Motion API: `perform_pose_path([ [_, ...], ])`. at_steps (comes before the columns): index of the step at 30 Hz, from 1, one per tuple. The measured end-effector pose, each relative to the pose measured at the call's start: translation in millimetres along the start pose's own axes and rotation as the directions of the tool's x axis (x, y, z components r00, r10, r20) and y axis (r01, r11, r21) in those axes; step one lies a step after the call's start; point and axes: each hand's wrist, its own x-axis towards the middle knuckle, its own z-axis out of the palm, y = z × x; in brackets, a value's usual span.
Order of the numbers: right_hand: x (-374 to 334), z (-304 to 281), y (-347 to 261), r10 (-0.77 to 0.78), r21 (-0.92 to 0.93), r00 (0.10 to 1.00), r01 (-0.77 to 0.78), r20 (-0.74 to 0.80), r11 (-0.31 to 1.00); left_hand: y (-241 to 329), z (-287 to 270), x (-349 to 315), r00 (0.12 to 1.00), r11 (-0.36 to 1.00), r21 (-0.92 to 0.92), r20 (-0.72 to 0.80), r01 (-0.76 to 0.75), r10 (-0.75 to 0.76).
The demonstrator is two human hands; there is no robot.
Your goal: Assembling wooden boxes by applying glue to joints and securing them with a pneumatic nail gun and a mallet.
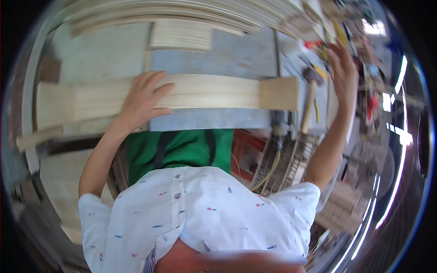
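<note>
A long pale wooden piece (218, 91) with grooves along its length and squared ends lies across the workbench in front of me. My left hand (144, 95) rests flat on it, left of its middle, with fingers spread. Over the bench's right side my right hand (342, 70) is raised with fingers stretched out and nothing visible in it. Close to its fingertips are a red-topped white bottle (293, 47) and other small tools. A mallet (308, 107) with a dark head lies below, its wooden handle toward me. Beside that handle is a thin yellow stick (317, 110).
Several long pale mouldings (173, 11) lie along the bench's far side, with a short grooved wooden block (180, 35) in front of them. A green cloth (186, 152) hangs at my waist. Stacked wooden blocks (343, 204) stand at the lower right.
</note>
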Motion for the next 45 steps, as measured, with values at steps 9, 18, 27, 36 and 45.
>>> perform_pose_path([
  [9,-78.3,75.9,151.8,0.622,0.314,0.783,-0.591,0.003,0.743,10.5,4.9,16.6,1.000,0.998,0.048,0.006,-0.030,0.030],
  [18,15.4,129.3,226.2,0.259,-0.065,0.964,-0.255,0.061,0.965,-8.0,36.8,3.0,0.948,0.963,-0.093,-0.223,-0.251,0.226],
  [27,47.2,101.1,1.5,0.025,0.286,0.962,0.056,-0.272,0.957,37.9,8.0,-79.8,0.891,0.997,0.074,-0.454,0.028,0.008],
  [36,-25.2,61.0,-165.8,-0.201,0.727,0.980,0.129,0.012,0.674,80.4,-54.9,-55.9,0.886,0.811,-0.565,-0.285,0.153,-0.366],
  [45,-87.6,192.7,-261.4,-0.343,0.790,0.843,-0.145,0.414,0.596,89.7,-58.9,-72.1,0.698,0.073,-0.965,-0.233,-0.251,-0.677],
])
